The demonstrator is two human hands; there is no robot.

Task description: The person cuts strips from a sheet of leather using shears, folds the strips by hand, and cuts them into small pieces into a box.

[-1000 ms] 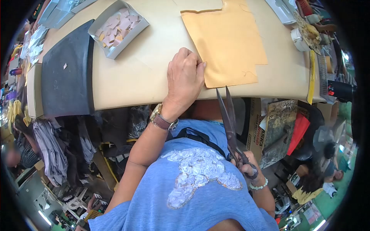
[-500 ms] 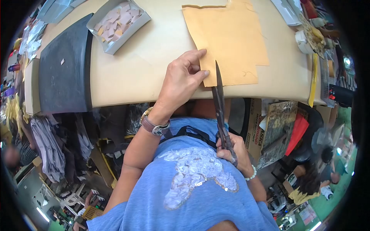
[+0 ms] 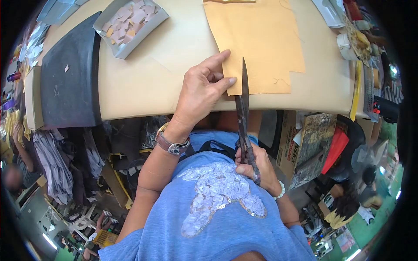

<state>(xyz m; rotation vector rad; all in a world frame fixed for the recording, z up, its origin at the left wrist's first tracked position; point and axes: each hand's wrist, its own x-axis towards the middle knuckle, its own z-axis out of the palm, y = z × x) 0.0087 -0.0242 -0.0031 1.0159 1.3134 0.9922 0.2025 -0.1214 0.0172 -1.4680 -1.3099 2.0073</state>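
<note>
A yellow-orange sheet (image 3: 265,43), fabric or leather by its look, lies on the table with a notch at its lower right corner. My left hand (image 3: 203,89) pinches the sheet's lower left edge between thumb and fingers. A pair of large dark scissors (image 3: 243,115) points away from me, its handles in my right hand (image 3: 260,167) close to my body. One blade lies over the sheet just right of my left thumb, and the other passes beneath it, mostly hidden.
On the cream table (image 3: 161,87), a white box (image 3: 141,37) holds several small pink and yellow scraps. Left of it lies a black board (image 3: 72,82). A tape roll (image 3: 346,47) sits at the right edge. Cardboard (image 3: 287,141) stands below on the right.
My right hand and the scissors have moved forward and slightly left, so the upper blade reaches further over the sheet. The left hand keeps its pinch, with the sheet shifted slightly away.
</note>
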